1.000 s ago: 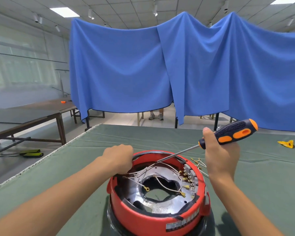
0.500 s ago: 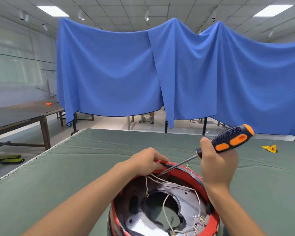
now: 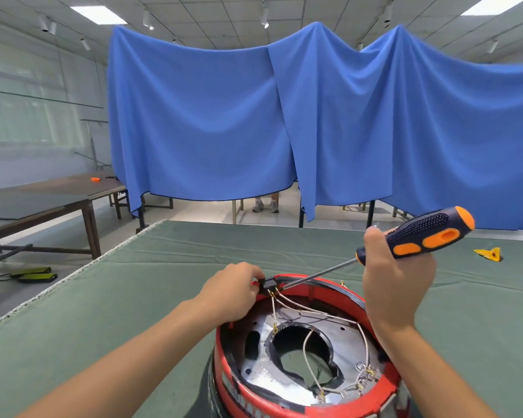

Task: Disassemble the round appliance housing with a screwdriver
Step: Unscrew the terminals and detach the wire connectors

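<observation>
Red round housing (image 3: 302,396) on green bench (image 3: 133,297), open side up. Left grip (image 3: 233,289) pinching black connector block (image 3: 269,284) at far rim. Right grip (image 3: 397,285) wrapped round screwdriver (image 3: 417,238); shaft slanting down-left, tip at block, just right of the pinch.

Setting: a large indoor workshop or test hall, institutional in build. Overhead you have a grid-tile ceiling (image 3: 224,16) with flush light panels (image 3: 98,14) and track spotlights (image 3: 147,20). Your bench is a wide table under green cloth (image 3: 194,267), its left edge frayed white. Behind it a blue curtain (image 3: 254,122) hangs over a frame as a screen; beneath its hem you can see table legs and a person's shoes (image 3: 264,205) on a pale hard floor. To your left stand long dark wooden tables (image 3: 43,197) before a glazed wall (image 3: 27,101). Two yellow-green flat devices (image 3: 34,273) lie on the floor there, cabled.
</observation>
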Tool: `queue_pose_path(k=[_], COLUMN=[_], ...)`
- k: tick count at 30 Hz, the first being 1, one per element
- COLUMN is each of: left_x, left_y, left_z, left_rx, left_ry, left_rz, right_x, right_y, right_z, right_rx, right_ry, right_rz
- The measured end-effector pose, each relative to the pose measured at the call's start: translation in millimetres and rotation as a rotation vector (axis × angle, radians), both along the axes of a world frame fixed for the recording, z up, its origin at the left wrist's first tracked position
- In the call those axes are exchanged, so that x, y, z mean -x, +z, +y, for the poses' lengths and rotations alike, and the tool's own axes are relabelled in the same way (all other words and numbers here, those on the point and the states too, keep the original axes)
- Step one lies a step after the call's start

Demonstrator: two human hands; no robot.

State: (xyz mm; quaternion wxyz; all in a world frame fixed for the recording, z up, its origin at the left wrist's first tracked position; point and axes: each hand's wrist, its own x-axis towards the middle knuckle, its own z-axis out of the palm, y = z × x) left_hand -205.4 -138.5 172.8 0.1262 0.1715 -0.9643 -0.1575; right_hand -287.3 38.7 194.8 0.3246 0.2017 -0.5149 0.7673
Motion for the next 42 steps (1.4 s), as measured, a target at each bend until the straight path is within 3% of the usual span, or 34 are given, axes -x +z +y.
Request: queue_pose_path(k=[4,11,16,21,27,39,42], left_x=[9.7,34.5,31.6,32.6,32.5,30.4,32.1], left_y=[-7.1,-1.2,-9.2,-17.1,-22.7,-23.2,-25.2], left_z=[8.1,21.4,19.6,13.2,15.4,17.4,16.3], left_rx=[0.265,0.312,0.071,-0.512,-0.964,-1.076,-1.082], left_ry=[0.073,0.293,0.317,0.222,0.135,0.143,0.150], left_rz=[0.079,-0.015,0.116,0.268,0.416,0.472,0.468], right_x=[-2.9,-0.1,2.2,4.6,2.3,-19.9,-26.3], right_y=[4.0,4.6,2.2,-2.9,-8.1,-5.7,-5.3], right_z=[1.3,2.5,0.6,1.2,-2.3,-6.1,-1.6], right_rx=[0.013,-0.136,-0.167,-0.108,-0.145,-0.212,-0.213], right_ry=[-0.005,0.028,-0.027,-0.063,-0.096,-0.030,0.072], right_rz=[0.013,-0.036,-0.063,-0.025,0.024,0.027,-0.007])
